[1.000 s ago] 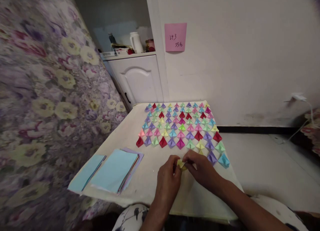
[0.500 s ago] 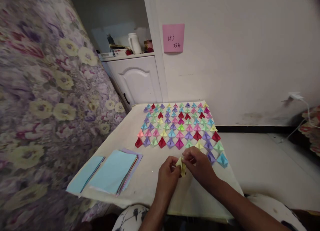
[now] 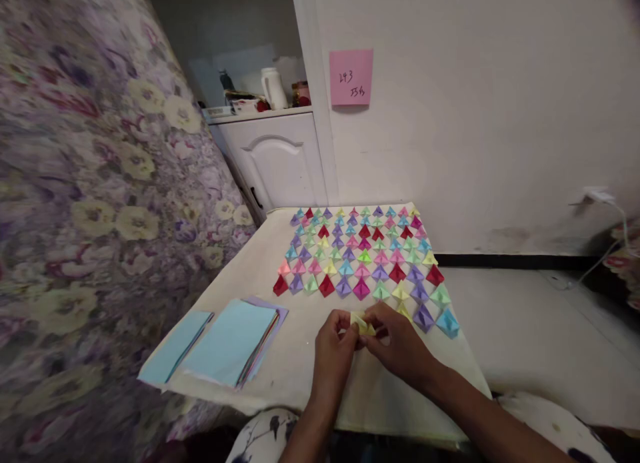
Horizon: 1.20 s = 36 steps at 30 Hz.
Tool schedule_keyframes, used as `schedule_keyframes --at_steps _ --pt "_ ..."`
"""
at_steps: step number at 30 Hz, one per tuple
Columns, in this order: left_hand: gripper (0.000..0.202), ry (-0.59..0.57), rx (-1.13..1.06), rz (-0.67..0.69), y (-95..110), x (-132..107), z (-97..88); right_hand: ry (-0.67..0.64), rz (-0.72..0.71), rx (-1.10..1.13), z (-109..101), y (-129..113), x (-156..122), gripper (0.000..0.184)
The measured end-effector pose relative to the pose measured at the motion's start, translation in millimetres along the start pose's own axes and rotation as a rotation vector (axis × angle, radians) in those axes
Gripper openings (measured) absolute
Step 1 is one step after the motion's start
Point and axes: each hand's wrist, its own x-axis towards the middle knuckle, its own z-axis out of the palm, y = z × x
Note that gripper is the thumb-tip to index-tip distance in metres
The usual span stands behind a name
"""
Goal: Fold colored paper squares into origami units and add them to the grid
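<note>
A small folded yellow paper piece (image 3: pixel 362 323) is pinched between my left hand (image 3: pixel 333 357) and my right hand (image 3: pixel 399 343), just above the near part of a low cream table (image 3: pixel 260 263). Both hands have their fingers closed on it. Beyond my hands, several rows of small folded paper shapes (image 3: pixel 360 253) in red, purple, green, blue, pink and yellow cover the far half of the table. A purple folded shape (image 3: pixel 423 317) and a blue one (image 3: pixel 447 322) lie just right of my right hand.
A stack of light blue and mixed coloured sheets (image 3: pixel 231 342) and another blue sheet (image 3: pixel 174 346) lie at the table's near left. A floral-covered surface (image 3: pixel 90 203) rises on the left. A white cabinet (image 3: pixel 273 159), a pink wall note (image 3: pixel 351 77) and a plugged cable (image 3: pixel 597 197) stand beyond.
The yellow piece has been turned between my fingers, from upright to lying flatter. My hands have stayed at the same spot; the view has shifted slightly.
</note>
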Motion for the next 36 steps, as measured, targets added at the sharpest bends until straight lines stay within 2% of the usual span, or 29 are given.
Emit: schedule_keyframes --at_steps 4,9,14,17,21,24,31,36 --pt "0.012 0.001 -0.007 -0.002 -2.6 -0.6 2.3 -0.004 0.057 0.042 1.7 2.3 2.5 0.003" --pt "0.014 -0.014 -0.007 0.012 -3.1 -1.7 4.4 0.026 0.069 -0.010 0.7 3.5 2.9 0.007" --pt "0.014 -0.023 0.082 0.046 -3.1 -3.3 4.6 0.072 0.088 -0.119 -1.1 6.0 4.1 0.008" --pt "0.014 -0.014 0.234 0.122 -0.8 -4.8 3.2 0.097 0.102 -0.156 -2.3 7.3 6.0 0.008" --pt "0.021 0.052 0.551 0.331 7.2 -8.9 0.9 0.105 0.062 -0.193 -3.4 8.5 6.1 0.009" --pt "0.022 0.036 0.750 0.445 12.7 -12.4 1.7 0.086 0.014 -0.233 -4.1 8.8 5.1 0.010" --pt "0.017 -0.016 0.926 0.465 17.6 -18.6 9.1 0.039 -0.041 -0.311 -4.9 6.5 2.7 0.013" --pt "0.013 0.053 1.088 0.431 17.5 -21.0 9.9 0.013 -0.048 -0.347 -3.4 5.1 0.2 0.014"
